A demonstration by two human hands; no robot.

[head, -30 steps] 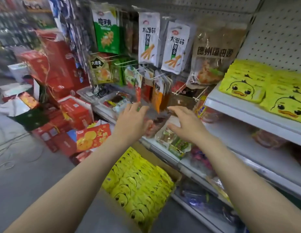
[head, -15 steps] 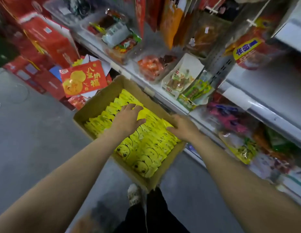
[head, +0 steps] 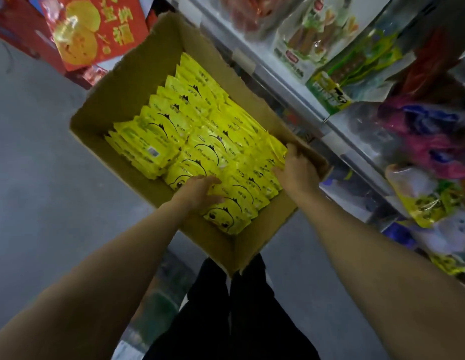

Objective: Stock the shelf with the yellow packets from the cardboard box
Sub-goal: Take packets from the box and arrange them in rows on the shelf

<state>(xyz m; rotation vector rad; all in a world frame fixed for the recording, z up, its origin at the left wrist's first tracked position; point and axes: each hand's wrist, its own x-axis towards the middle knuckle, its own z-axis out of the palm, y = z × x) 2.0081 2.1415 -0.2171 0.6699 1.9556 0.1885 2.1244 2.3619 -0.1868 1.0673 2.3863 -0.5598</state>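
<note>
An open cardboard box (head: 127, 81) stands on the floor against the shelving, filled with rows of yellow packets (head: 200, 118) printed with a duck face. Both my hands are inside the box at its near end. My left hand (head: 197, 190) grips the tops of the nearest packets, fingers above and thumb below. My right hand (head: 297, 170) is at the right end of the same row by the box wall, its fingers curled down among the packets. The upper shelf with the stocked yellow packets is out of view.
The lower shelf edge (head: 286, 81) runs diagonally just right of the box, loaded with bagged snacks (head: 356, 63) and colourful packs (head: 428, 152). Red gift boxes (head: 96, 29) stand beyond the box. Grey floor (head: 31, 165) lies to the left. My dark trouser legs (head: 226, 320) are below.
My view has tipped down from the shelves to the box. Both hands dropped from shelf height into the box and closed on the near packets.
</note>
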